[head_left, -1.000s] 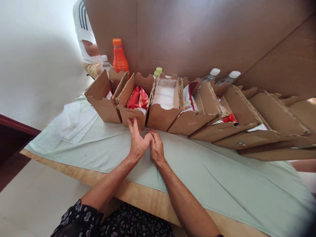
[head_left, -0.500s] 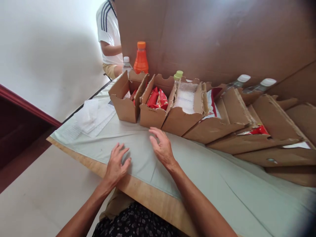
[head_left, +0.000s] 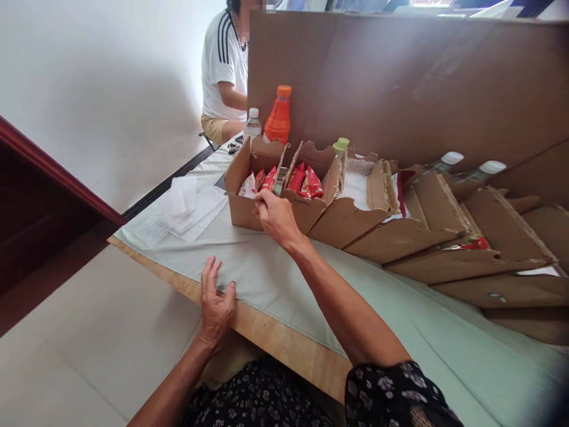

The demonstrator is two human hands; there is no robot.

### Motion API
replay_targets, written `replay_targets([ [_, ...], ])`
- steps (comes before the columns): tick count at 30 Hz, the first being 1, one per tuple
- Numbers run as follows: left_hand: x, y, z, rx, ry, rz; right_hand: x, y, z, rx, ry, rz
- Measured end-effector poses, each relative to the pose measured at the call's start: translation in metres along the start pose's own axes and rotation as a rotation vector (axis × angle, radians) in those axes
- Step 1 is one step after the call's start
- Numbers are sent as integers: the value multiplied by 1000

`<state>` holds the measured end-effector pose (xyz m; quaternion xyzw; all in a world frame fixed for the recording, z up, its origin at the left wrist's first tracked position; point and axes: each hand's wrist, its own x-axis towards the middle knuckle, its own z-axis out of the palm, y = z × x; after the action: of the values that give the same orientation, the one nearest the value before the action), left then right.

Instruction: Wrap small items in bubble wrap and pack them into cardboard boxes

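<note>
My right hand reaches to the front of the leftmost cardboard box, its fingers curled at the box's rim beside red snack packets. What the fingers pinch is hidden. My left hand lies open on the near table edge, fingers spread on the pale green cloth. A second box with red packets stands right of the first.
A row of several cardboard boxes runs to the right before a tall cardboard wall. An orange bottle, clear bottles and plastic bags lie at the left. A person in a white shirt sits beyond.
My right hand has moved up from the cloth to the leftmost box's rim. My left hand has slid back to the table edge. The view has shifted left.
</note>
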<state>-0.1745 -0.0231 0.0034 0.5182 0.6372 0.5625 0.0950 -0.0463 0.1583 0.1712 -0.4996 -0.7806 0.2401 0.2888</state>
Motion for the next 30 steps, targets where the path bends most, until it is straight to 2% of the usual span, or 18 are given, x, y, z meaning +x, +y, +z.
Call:
replay_targets([
  [4,5,1,-13,-156,69,-195,-78,9,-27,94,-64,-103],
  [6,10,7,-23,-204,88,-206,-119,21,-52,138,-92,-95],
  [8,14,17,-31,-257,58,-179,-157,38,-79,162,-78,-32],
  [10,14,30,-36,-319,-26,-181,-194,60,-107,151,14,57],
  [13,4,51,-35,-401,-225,-305,-248,90,-137,202,220,167],
  [15,-8,64,-32,-417,-366,-414,-279,101,-144,259,214,193],
  [17,-20,72,-29,-398,-432,-462,-301,104,-135,241,100,199],
  [19,-28,77,-25,-374,-428,-448,-310,102,-114,168,43,206],
  [23,-27,86,-3,-375,-431,-365,-301,103,-74,105,212,269],
  [25,-17,94,21,-397,-456,-310,-292,115,-72,93,333,320],
  [30,17,106,98,-479,-558,-222,-274,165,-93,178,554,401],
])
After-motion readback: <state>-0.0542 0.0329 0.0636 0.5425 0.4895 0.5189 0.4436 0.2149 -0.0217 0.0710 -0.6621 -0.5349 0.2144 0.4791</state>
